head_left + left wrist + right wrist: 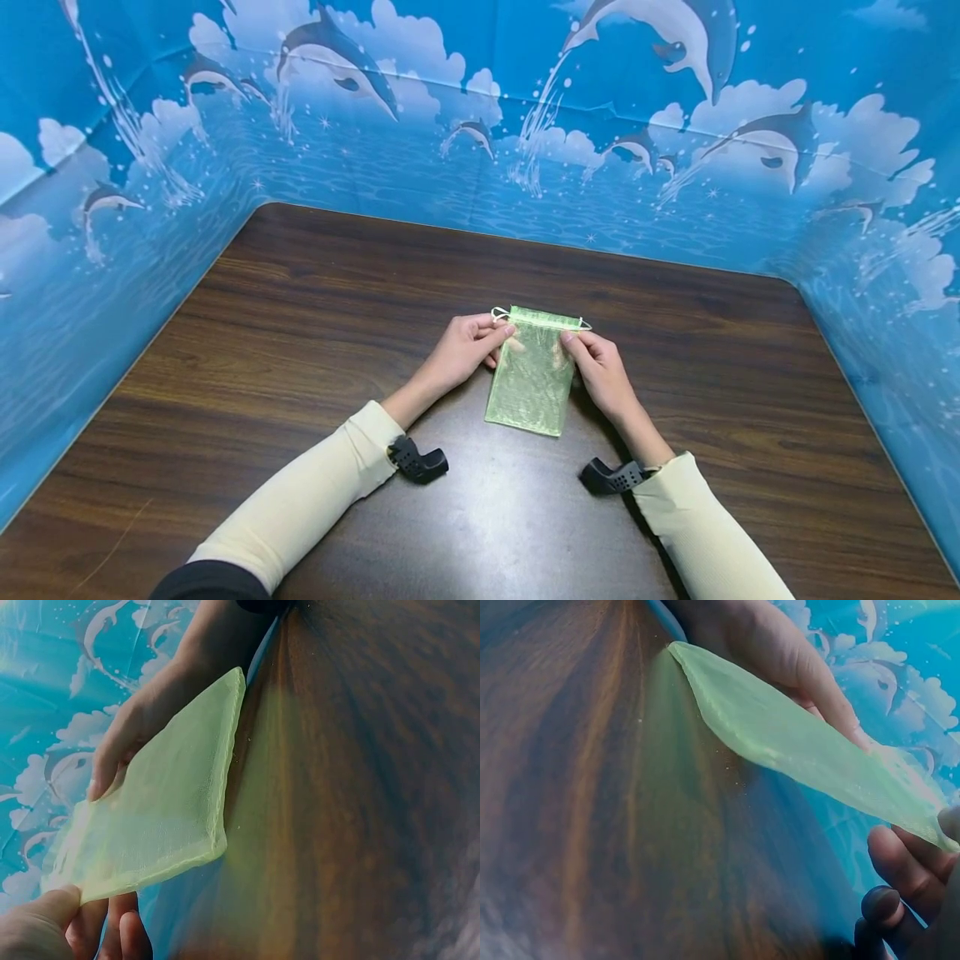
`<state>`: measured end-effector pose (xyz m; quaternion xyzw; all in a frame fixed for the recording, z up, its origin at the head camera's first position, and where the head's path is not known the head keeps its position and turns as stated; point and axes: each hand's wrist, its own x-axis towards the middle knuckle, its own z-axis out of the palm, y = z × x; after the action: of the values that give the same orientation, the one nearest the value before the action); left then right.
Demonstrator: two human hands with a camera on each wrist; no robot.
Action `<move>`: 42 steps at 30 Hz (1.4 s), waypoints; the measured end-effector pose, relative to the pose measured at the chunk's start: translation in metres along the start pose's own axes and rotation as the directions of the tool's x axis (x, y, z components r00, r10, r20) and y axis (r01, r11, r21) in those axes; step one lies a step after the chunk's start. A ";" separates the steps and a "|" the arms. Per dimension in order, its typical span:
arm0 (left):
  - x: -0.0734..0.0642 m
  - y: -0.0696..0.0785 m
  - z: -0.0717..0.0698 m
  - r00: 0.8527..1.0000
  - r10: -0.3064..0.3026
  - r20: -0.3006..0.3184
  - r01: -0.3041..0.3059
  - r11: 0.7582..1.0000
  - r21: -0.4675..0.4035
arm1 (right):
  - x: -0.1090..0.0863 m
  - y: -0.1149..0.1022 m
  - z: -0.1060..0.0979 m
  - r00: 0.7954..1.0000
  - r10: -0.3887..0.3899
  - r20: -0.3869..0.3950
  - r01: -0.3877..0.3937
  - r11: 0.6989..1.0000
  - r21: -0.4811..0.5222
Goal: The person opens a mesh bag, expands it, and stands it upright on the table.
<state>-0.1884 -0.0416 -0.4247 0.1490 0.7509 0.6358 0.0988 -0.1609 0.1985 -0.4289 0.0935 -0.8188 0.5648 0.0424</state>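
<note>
A sheer, pale green drawstring bag (531,383) spreads between the left hand (468,346) and the right hand (598,371), each pinching one side near the top. Fingers show faintly through its rumpled, shiny mesh. White drawstring loops (496,310) stick out above both hands; the tilted, rectangular body extends below them.

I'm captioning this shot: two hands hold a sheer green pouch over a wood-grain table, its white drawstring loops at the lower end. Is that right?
Not quite: the white drawstring loops are at the upper end, as the head view shows. The rest stands: left hand and right hand hold the green pouch over the wood-grain table.
</note>
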 end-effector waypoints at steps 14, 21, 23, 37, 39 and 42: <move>-0.002 0.004 0.002 1.000 0.008 0.001 -0.008 1.000 0.002 | 0.000 -0.001 0.000 0.999 -0.036 -0.008 0.037 0.999 0.012; -0.001 0.003 0.001 0.999 -0.018 0.051 0.018 1.000 0.011 | -0.002 -0.013 -0.001 1.000 -0.016 -0.019 0.016 1.000 0.017; -0.002 0.003 0.001 0.998 -0.025 0.063 0.025 1.000 0.012 | -0.004 -0.022 -0.001 1.000 -0.006 -0.016 0.006 1.000 0.010; -0.002 0.001 0.002 0.998 -0.003 0.069 0.002 1.000 0.006 | -0.008 -0.036 -0.002 0.998 0.011 0.068 -0.011 1.000 -0.011; -0.002 0.001 0.002 0.997 0.002 0.071 -0.003 1.000 0.007 | -0.008 -0.036 -0.002 0.998 0.011 0.067 -0.009 1.000 -0.020; -0.001 0.001 0.002 0.997 0.004 0.071 -0.004 1.000 0.004 | -0.008 -0.037 -0.002 0.998 0.013 0.057 -0.011 0.999 -0.031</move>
<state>-0.1870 -0.0399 -0.4246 0.1733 0.7479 0.6287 0.1238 -0.1457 0.1889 -0.3956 0.1040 -0.8289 0.5494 0.0169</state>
